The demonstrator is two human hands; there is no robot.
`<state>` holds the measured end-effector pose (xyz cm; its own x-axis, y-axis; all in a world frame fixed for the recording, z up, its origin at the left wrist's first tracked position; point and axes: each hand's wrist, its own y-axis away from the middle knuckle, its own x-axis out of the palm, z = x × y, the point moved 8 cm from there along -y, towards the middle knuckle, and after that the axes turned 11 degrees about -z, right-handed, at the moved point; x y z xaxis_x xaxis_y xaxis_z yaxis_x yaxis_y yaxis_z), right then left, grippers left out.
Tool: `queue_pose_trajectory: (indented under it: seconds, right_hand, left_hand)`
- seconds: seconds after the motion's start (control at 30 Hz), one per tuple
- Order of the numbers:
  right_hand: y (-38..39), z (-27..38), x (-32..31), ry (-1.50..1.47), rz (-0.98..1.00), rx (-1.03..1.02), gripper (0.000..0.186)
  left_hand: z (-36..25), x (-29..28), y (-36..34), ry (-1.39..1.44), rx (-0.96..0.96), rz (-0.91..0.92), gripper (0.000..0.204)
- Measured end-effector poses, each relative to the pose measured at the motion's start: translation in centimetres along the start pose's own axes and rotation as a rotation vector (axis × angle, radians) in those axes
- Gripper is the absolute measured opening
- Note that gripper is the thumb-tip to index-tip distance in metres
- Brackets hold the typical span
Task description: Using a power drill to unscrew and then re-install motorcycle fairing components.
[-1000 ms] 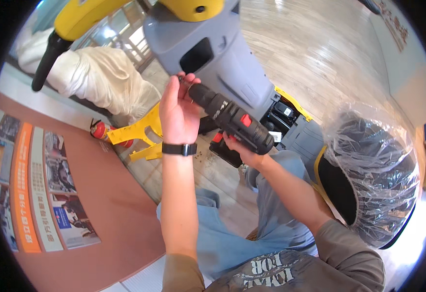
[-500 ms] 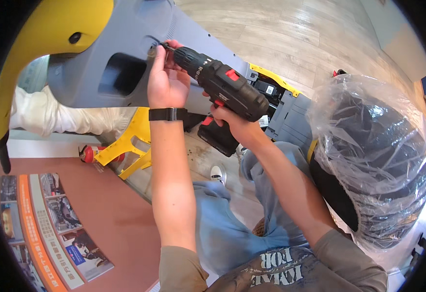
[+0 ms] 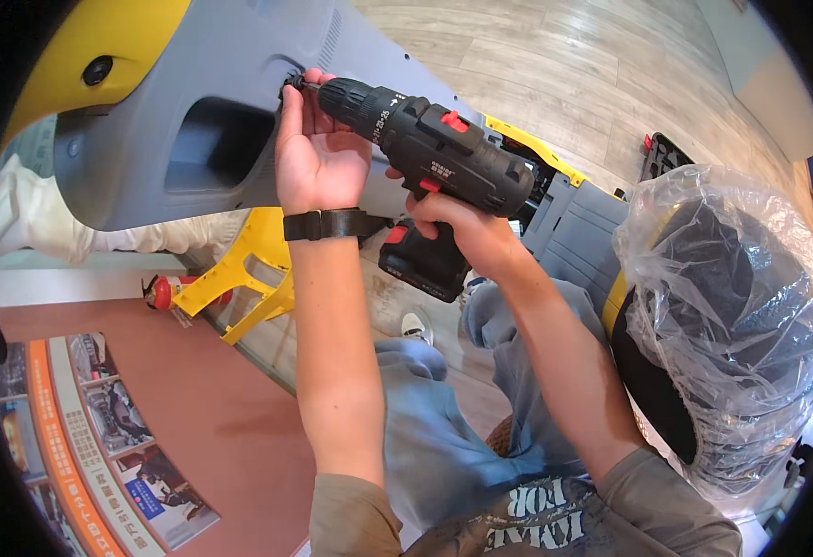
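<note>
My right hand (image 3: 462, 227) grips a black cordless drill (image 3: 406, 130) with red switches and a battery at its base, held at a slant. The drill's bit points left into a small black fitting (image 3: 292, 82) at a recess in the grey plastic panel (image 3: 360, 46) of a yellow-trimmed machine. My left hand (image 3: 323, 153), palm up, has its fingertips closed around the bit's tip at that fitting; exactly what they hold is hidden. A larger dark pocket (image 3: 221, 139) opens in the panel left of my hand. An uncovered compartment (image 3: 536, 172) with black parts lies behind the drill.
A loose yellow frame (image 3: 239, 278) and a red fire extinguisher (image 3: 160, 292) are on the floor at left, near a brown printed board (image 3: 202, 390). Cream cloth (image 3: 26, 204) lies beyond. A plastic-wrapped seat (image 3: 722, 316) stands at my right, with a black item (image 3: 662, 158) behind it.
Both hands and the drill have moved up to the panel, the bit tip now at the small fitting. The machine's body fills more of the upper left as the view has shifted.
</note>
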<state>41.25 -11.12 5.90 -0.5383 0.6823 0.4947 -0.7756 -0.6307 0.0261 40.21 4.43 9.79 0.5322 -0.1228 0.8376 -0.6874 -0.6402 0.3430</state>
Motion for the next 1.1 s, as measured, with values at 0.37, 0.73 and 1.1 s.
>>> queue_pose_trajectory:
  seconds: [0.37, 0.73, 1.1]
  right_hand:
    - [-0.3, 0.7, -0.3, 0.035, -0.011, 0.041, 0.036]
    - [-0.2, 0.9, -0.5, 0.085, 0.014, -0.041, 0.035]
    - [-0.1, 1.1, -0.4, 0.078, 0.008, -0.029, 0.036]
  left_hand:
    - [0.8, 0.1, 0.2, 0.060, -0.055, 0.020, 0.017]
    - [0.7, -0.4, 0.7, 0.131, -0.138, -0.098, 0.017]
    - [0.8, -0.1, 1.3, 0.080, -0.038, -0.145, 0.018]
